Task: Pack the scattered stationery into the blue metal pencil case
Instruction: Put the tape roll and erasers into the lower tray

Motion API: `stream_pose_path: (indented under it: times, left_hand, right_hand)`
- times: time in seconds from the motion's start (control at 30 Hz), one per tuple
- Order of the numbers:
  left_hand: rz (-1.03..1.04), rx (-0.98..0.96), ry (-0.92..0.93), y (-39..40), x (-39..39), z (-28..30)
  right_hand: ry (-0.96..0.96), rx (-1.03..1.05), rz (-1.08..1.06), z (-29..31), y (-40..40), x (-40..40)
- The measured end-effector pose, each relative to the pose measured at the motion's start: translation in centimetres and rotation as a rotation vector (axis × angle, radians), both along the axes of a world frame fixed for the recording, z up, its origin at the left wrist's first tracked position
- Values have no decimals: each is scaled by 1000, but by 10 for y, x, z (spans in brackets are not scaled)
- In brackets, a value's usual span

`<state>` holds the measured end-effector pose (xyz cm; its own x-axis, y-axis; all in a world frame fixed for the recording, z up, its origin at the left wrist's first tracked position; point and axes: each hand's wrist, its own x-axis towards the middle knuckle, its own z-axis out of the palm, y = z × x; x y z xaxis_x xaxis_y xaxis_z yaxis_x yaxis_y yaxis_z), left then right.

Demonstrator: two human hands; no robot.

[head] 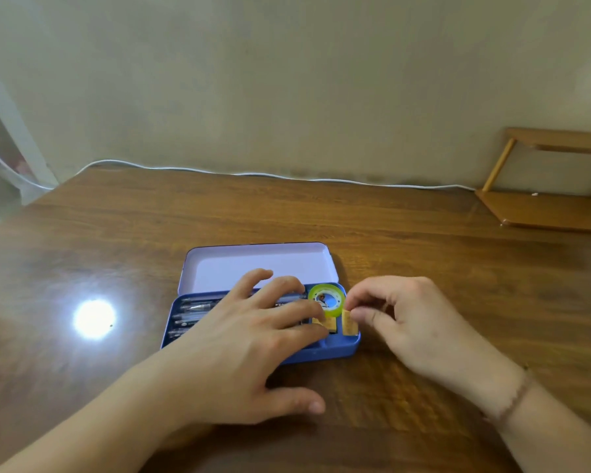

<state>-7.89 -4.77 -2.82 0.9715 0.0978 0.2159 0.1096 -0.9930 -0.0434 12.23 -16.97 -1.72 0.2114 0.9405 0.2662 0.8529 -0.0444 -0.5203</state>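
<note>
The blue metal pencil case [321, 351] lies open on the wooden table, its pale lid [253, 268] tipped back. Several pens [193, 312] lie in its left part. A green tape roll [326, 299] sits in the back right corner. My left hand [253, 339] lies flat over the case with straight fingers, fingertips touching a small tan block [328, 323] inside. My right hand [410, 322] pinches a second tan block [349, 323] between thumb and forefinger at the case's right end.
A white cable [253, 174] runs along the table's far edge by the wall. A wooden rack [546, 186] stands at the back right. A bright light reflection [94, 319] glares on the table left of the case.
</note>
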Motion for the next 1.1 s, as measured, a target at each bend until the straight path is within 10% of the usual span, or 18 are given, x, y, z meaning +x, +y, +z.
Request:
stream_pose_path:
  times: [0.77,0.93,1.1]
  left_hand:
    - [-15,30,69,-9,1,-1]
    - [-20,37,55,-11,3,-3]
    - [1,-70,-100,2,-2,0]
  right_hand:
    - [-76,24,-130,33,-21,46]
    - [-85,-594,-82,28,-39,71]
    - [-136,-483,-128,18,-28,62]
